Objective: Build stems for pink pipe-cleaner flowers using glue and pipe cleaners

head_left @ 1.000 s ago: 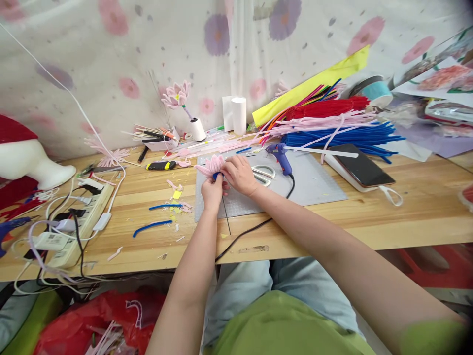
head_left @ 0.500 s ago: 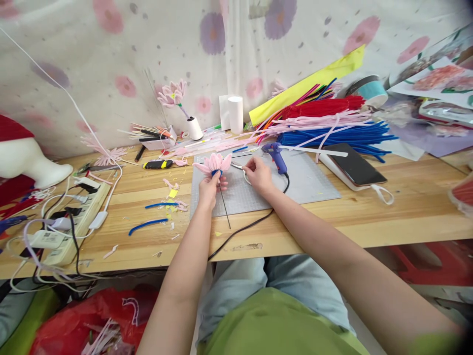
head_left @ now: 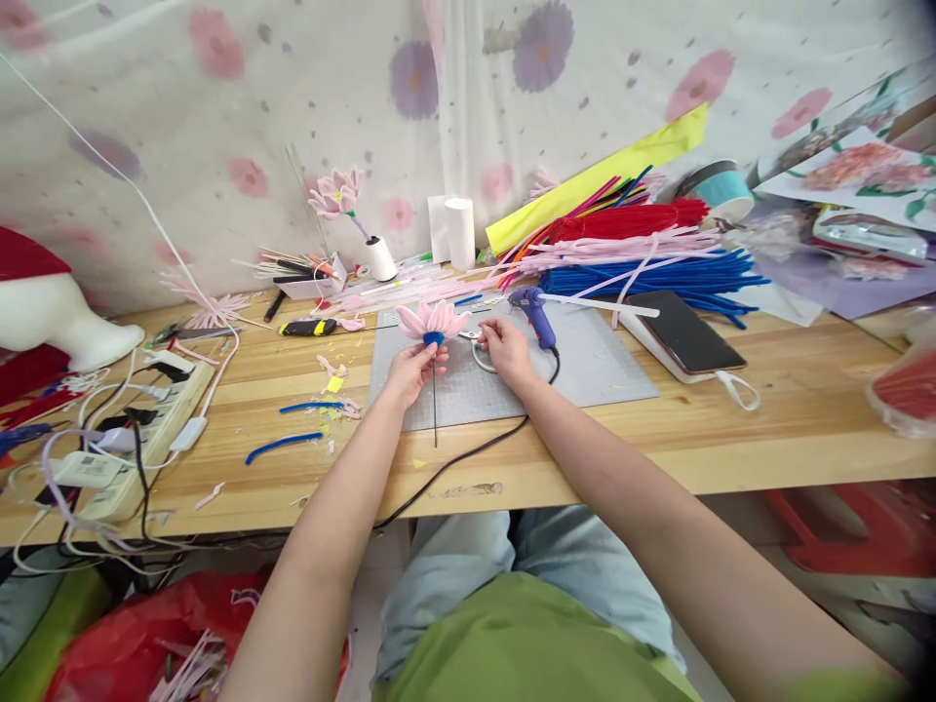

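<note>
A pink pipe-cleaner flower (head_left: 431, 319) with a blue wrapped base stands upright in my left hand (head_left: 413, 372). Its thin dark stem (head_left: 435, 414) points straight down over the mat. My fingers close around the flower just below the blue base. To the right, my right hand (head_left: 506, 351) grips the pale handles of a pair of scissors (head_left: 472, 335), the blades toward the flower. Part of the scissors is hidden by my fingers. Below both hands lies a grey cutting mat (head_left: 604, 366). A purple glue gun (head_left: 537, 318) rests on it beside my right hand.
Bundles of blue (head_left: 650, 276) and red pipe cleaners (head_left: 629, 222) lie at the back right, near a phone (head_left: 687, 333). Another flower stands in a white spool (head_left: 380, 259). Blue pieces (head_left: 284, 447) and scraps lie left; a power strip (head_left: 157, 439) trails cables. The glue gun's cord (head_left: 468, 462) crosses in front.
The flower has turned more upright, its stem now hanging nearly vertical. The scissors' blades show more clearly beside my right hand. The whole view has shifted slightly.
</note>
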`<state>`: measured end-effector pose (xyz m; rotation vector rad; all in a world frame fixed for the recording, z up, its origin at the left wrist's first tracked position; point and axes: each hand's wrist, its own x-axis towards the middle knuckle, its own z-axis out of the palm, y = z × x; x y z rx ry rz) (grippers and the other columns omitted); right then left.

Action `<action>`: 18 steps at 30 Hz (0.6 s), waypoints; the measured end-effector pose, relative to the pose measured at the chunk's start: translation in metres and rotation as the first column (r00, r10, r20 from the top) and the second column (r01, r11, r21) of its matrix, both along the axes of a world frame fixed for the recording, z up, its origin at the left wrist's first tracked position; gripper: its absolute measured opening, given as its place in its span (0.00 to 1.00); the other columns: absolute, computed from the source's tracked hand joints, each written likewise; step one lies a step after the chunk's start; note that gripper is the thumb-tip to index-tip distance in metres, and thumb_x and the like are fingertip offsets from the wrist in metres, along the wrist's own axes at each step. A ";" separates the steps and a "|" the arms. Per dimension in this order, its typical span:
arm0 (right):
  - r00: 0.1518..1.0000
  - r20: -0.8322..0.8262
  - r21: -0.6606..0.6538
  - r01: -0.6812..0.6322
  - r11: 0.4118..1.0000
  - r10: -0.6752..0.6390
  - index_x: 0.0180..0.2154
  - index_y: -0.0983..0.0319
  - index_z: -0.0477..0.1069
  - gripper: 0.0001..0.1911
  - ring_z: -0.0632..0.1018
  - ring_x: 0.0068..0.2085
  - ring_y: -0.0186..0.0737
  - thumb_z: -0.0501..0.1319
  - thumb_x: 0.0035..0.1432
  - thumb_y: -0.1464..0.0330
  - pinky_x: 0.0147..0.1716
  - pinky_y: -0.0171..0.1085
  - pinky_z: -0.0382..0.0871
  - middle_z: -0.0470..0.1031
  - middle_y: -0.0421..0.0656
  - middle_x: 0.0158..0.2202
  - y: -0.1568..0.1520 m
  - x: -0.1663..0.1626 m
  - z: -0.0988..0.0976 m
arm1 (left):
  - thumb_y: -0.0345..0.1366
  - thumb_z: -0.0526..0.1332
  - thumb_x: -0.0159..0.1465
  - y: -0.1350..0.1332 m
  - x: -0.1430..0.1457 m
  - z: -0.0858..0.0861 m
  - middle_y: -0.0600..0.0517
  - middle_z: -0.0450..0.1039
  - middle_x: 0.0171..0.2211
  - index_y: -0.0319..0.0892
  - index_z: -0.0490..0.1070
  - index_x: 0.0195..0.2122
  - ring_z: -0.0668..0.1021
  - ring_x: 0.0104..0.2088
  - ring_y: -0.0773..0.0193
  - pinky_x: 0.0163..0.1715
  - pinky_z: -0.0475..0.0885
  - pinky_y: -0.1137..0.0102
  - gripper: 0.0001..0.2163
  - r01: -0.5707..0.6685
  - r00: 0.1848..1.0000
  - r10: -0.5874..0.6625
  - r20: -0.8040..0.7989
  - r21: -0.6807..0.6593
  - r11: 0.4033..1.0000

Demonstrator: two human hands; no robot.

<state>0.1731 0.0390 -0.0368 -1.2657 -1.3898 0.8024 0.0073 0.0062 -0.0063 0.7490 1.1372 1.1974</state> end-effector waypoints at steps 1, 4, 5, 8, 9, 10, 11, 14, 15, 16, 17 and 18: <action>1.000 -0.020 -0.008 -0.001 1.000 0.001 0.30 0.61 0.66 0.07 0.70 0.23 0.32 0.52 0.54 0.65 0.29 0.34 0.64 0.70 0.38 0.23 -0.002 -0.001 0.002 | 0.29 0.61 0.54 0.000 0.000 0.002 0.49 0.74 0.29 0.36 0.71 0.30 0.75 0.24 0.73 0.23 0.70 0.77 0.03 0.007 1.000 -0.007 0.000 0.005 1.000; 0.986 -0.164 -0.062 -0.051 0.997 0.040 0.26 0.60 0.61 0.09 0.70 0.21 0.31 0.57 0.51 0.61 0.25 0.33 0.64 0.69 0.37 0.20 -0.007 -0.008 0.009 | 0.29 0.61 0.54 -0.001 0.003 0.005 0.50 0.75 0.30 0.36 0.71 0.30 0.75 0.25 0.72 0.24 0.70 0.77 0.03 0.013 1.000 -0.013 0.009 0.030 0.999; 0.963 -0.262 -0.097 -0.091 0.991 0.062 0.26 0.60 0.59 0.11 0.70 0.22 0.31 0.59 0.48 0.61 0.25 0.33 0.64 0.69 0.36 0.20 -0.009 -0.012 0.012 | 0.30 0.61 0.54 -0.002 0.004 0.006 0.50 0.75 0.30 0.37 0.71 0.31 0.76 0.25 0.72 0.24 0.71 0.76 0.04 0.014 1.000 -0.015 0.010 0.034 0.999; 0.779 -0.614 -0.191 -0.298 0.935 0.122 0.28 0.59 0.56 0.17 0.73 0.25 0.32 0.66 0.40 0.67 0.26 0.33 0.67 0.70 0.35 0.23 -0.012 -0.024 0.021 | 0.31 0.62 0.53 -0.005 0.006 0.008 0.50 0.75 0.31 0.38 0.71 0.32 0.76 0.27 0.71 0.26 0.72 0.75 0.05 0.031 0.999 -0.032 0.013 0.036 0.999; 0.700 -0.699 -0.195 -0.381 0.904 0.144 0.29 0.60 0.57 0.18 0.73 0.26 0.32 0.67 0.39 0.69 0.27 0.33 0.67 0.70 0.36 0.23 -0.012 -0.028 0.024 | 0.31 0.62 0.53 -0.005 0.007 0.009 0.50 0.75 0.31 0.38 0.71 0.32 0.76 0.27 0.71 0.27 0.72 0.75 0.05 0.036 0.999 -0.037 0.015 0.040 0.999; 0.630 -0.757 -0.185 -0.459 0.869 0.172 0.29 0.61 0.59 0.18 0.73 0.26 0.32 0.67 0.38 0.70 0.27 0.33 0.68 0.71 0.37 0.24 -0.011 -0.032 0.026 | 0.31 0.62 0.53 -0.006 0.007 0.010 0.50 0.75 0.30 0.38 0.71 0.32 0.76 0.27 0.71 0.27 0.72 0.75 0.05 0.041 0.999 -0.041 0.017 0.047 0.998; 0.573 -0.794 -0.164 -0.526 0.835 0.205 0.29 0.62 0.61 0.16 0.73 0.26 0.32 0.67 0.38 0.71 0.27 0.32 0.67 0.71 0.38 0.23 -0.011 -0.035 0.028 | 0.31 0.62 0.53 -0.006 0.006 0.010 0.50 0.75 0.30 0.38 0.70 0.32 0.76 0.26 0.71 0.28 0.72 0.75 0.05 0.042 0.999 -0.043 0.019 0.055 0.998; 0.470 -0.844 -0.108 -0.620 0.777 0.258 0.26 0.64 0.65 0.11 0.71 0.22 0.28 0.66 0.39 0.73 0.23 0.29 0.65 0.71 0.38 0.21 -0.009 -0.043 0.030 | 0.30 0.62 0.54 -0.007 0.004 0.013 0.51 0.75 0.28 0.37 0.70 0.31 0.76 0.26 0.71 0.29 0.72 0.75 0.04 0.025 0.999 -0.027 0.027 0.072 0.997; 0.452 -0.856 -0.104 -0.626 0.773 0.251 0.26 0.64 0.66 0.10 0.70 0.21 0.27 0.66 0.38 0.73 0.21 0.28 0.64 0.71 0.38 0.21 -0.008 -0.046 0.030 | 0.30 0.62 0.54 -0.007 0.003 0.013 0.51 0.75 0.27 0.37 0.70 0.31 0.76 0.26 0.71 0.30 0.72 0.75 0.04 0.015 0.999 -0.017 0.030 0.072 0.997; 0.442 -0.863 -0.106 -0.629 0.770 0.242 0.25 0.64 0.66 0.10 0.70 0.21 0.27 0.66 0.38 0.73 0.21 0.28 0.63 0.70 0.37 0.20 -0.008 -0.048 0.030 | 0.30 0.62 0.54 -0.007 0.003 0.013 0.51 0.74 0.26 0.38 0.70 0.31 0.76 0.26 0.71 0.30 0.72 0.75 0.04 0.003 0.999 -0.005 0.031 0.069 0.998; 0.438 -0.867 -0.111 -0.632 0.767 0.236 0.25 0.64 0.66 0.10 0.69 0.20 0.27 0.66 0.37 0.73 0.20 0.28 0.62 0.70 0.36 0.19 -0.008 -0.051 0.029 | 0.30 0.61 0.54 -0.007 0.002 0.014 0.52 0.74 0.26 0.38 0.70 0.31 0.77 0.26 0.71 0.31 0.72 0.75 0.04 -0.008 1.000 0.006 0.031 0.064 0.998; 0.438 -0.868 -0.116 -0.637 0.762 0.234 0.24 0.64 0.66 0.10 0.69 0.20 0.27 0.66 0.37 0.72 0.19 0.28 0.61 0.69 0.36 0.18 -0.008 -0.053 0.029 | 0.30 0.61 0.54 -0.008 0.001 0.013 0.52 0.74 0.26 0.38 0.70 0.31 0.77 0.26 0.71 0.32 0.72 0.74 0.04 -0.016 0.999 0.014 0.029 0.057 0.998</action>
